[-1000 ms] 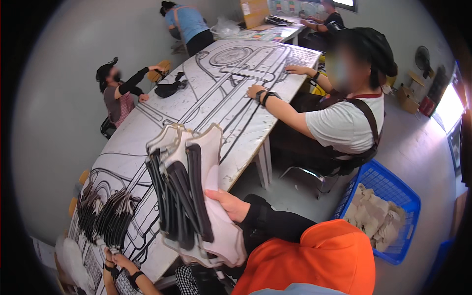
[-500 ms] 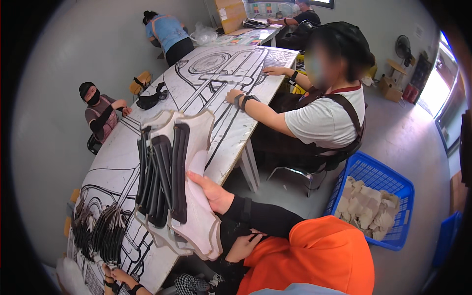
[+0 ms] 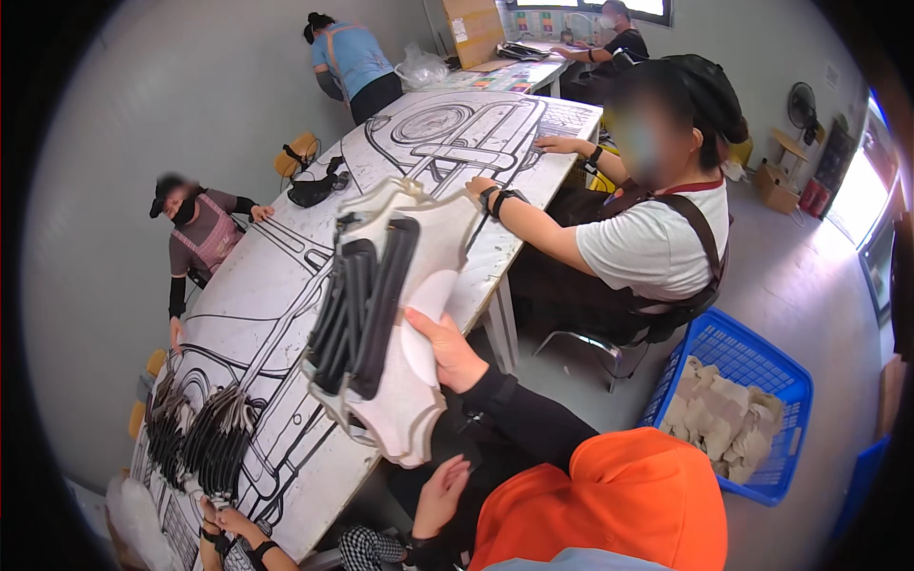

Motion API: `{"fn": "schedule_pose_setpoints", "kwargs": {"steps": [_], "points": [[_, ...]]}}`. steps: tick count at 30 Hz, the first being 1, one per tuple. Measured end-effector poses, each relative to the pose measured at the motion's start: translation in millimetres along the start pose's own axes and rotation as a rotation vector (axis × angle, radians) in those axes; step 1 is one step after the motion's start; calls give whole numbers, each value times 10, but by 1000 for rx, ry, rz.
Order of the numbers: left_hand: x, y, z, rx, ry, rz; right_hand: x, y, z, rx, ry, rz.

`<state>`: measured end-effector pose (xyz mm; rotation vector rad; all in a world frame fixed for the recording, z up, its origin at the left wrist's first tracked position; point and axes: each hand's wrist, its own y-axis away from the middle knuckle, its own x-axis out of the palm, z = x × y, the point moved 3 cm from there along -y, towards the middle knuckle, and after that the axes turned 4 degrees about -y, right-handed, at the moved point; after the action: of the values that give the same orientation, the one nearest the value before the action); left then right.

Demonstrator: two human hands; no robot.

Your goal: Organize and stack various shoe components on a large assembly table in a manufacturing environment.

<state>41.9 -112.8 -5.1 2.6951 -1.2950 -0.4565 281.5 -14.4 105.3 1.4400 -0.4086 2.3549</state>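
My right hand (image 3: 447, 350) grips the near edge of a stack of pale, curved flat pieces (image 3: 419, 285) with tan edges. Several thick black strips (image 3: 379, 309) lie lengthwise along it. The stack is tilted above the table, and its far fingers' grip is hidden beneath. Below it, my left hand (image 3: 441, 497) is empty near my lap, fingers extended and apart from the stack.
The white table (image 3: 333, 295) bears black line drawings. Bunches of black strips (image 3: 219, 443) lie at its near left, beside another person's hands (image 3: 226, 521). A person in white (image 3: 647, 238) sits right, near a blue basket (image 3: 790, 381) of beige pieces. Others stand or sit farther off.
The stack has shifted right and slightly up in the picture with my right hand. My left hand has come away from my right sleeve. The person at far left has lowered an arm to the table edge.
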Motion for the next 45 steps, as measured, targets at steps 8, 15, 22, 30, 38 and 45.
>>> {"fn": "schedule_pose_setpoints", "kwargs": {"steps": [8, 15, 22, 30, 38, 45], "points": [[-649, 693, 1311, -191, 565, -415, -425, 588, -649, 533, 86, 36], [-485, 1017, 1231, -250, 539, -631, -231, 1107, -1209, 761, 36, 136], [-642, 1195, 1453, -198, 726, -670, -529, 856, -305, 189, 62, -52], [-834, 818, 973, -248, 685, -565, -327, 285, 377, -297, 17, -114], [-1171, 708, 358, -61, 533, -646, 435, -3127, 3144, -503, 204, -538], [-1110, 1315, 291, -6, 414, -775, 1255, -2429, 1766, -596, 723, 229]]}}
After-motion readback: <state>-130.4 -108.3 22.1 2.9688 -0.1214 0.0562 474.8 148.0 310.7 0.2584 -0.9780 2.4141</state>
